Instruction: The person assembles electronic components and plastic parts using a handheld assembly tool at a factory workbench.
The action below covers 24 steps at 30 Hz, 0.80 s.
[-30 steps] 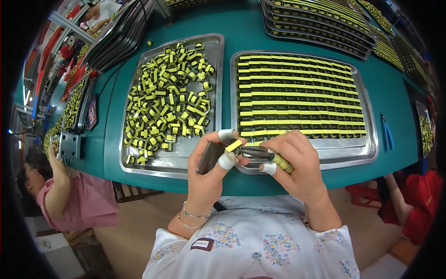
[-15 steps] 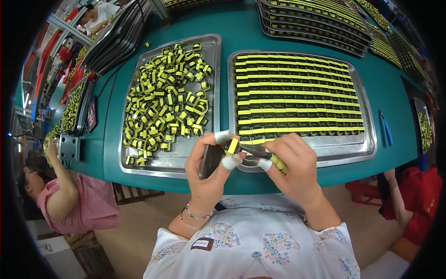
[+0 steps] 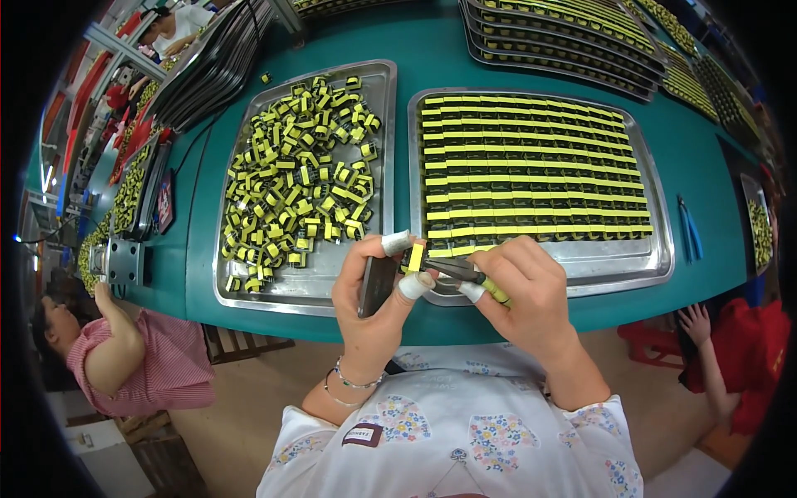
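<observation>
My left hand (image 3: 357,319), its thumb and a finger wrapped in white tape, pinches a small transformer (image 3: 416,258) with a yellow-taped coil. A dark flat block (image 3: 378,286) also lies in that hand, between palm and fingers. My right hand (image 3: 531,295), thumb taped white, is closed round pliers (image 3: 451,267) with a yellow-green grip. The plier tips are at the transformer's right side; whether they grip it cannot be made out. Beyond my left hand, a metal tray (image 3: 274,305) holds a heap of loose transformers. Beyond my right hand, another metal tray (image 3: 614,267) carries them in neat rows.
Blue-handled pliers (image 3: 689,231) lie right of the right tray. Stacked full trays (image 3: 564,62) stand at the back right, and dark stacked trays (image 3: 207,70) at the back left. One stray transformer (image 3: 266,78) lies behind the left tray. People sit at both sides.
The transformer has turned slightly in my left fingers, its yellow face now more upright. Both my hands stay nearly in place. The people at left and right have moved their arms.
</observation>
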Tool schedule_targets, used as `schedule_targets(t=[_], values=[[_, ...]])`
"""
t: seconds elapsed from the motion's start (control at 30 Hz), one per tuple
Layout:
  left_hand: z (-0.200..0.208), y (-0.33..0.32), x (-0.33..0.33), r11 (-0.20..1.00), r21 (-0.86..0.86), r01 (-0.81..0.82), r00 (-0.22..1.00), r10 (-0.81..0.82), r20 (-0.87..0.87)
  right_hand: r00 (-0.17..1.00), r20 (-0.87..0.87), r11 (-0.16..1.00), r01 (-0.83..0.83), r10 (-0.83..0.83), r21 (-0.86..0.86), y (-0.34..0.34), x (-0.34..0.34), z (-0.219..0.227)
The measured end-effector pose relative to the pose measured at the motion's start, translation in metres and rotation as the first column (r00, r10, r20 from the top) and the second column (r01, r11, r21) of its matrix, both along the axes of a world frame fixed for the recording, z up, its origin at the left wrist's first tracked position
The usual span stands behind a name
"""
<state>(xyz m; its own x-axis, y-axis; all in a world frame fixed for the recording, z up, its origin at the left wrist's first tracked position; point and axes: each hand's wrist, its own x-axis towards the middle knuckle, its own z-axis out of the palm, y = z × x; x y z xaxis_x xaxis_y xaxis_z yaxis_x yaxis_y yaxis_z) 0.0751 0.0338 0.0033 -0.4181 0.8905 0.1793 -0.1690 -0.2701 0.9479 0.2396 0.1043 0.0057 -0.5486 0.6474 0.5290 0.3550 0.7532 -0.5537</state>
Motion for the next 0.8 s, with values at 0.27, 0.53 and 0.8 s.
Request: schedule_targets(t=[0.27, 0.53, 0.8], values=[[-0.001, 0.001, 0.001, 0.999, -0.040, -0.022, 0.999, 0.022, 0.023, 0.999, -0.024, 0.995, 0.036, -0.039, -0.089, -0.002, -0.002, 0.002], [0.011, 0.001, 0.006, 0.967, -0.036, 0.251, 0.913, -0.225, 0.341, 0.880, -0.475, 0.748, -0.338, 0.036, -0.571, 0.000, -0.014, 0.008], [0.011, -0.003, 0.004, 0.958, -0.164, 0.236, 0.970, -0.222, 0.099, 0.718, -0.694, 0.258, -0.661, -0.057, -0.704, -0.005, -0.018, 0.010]])
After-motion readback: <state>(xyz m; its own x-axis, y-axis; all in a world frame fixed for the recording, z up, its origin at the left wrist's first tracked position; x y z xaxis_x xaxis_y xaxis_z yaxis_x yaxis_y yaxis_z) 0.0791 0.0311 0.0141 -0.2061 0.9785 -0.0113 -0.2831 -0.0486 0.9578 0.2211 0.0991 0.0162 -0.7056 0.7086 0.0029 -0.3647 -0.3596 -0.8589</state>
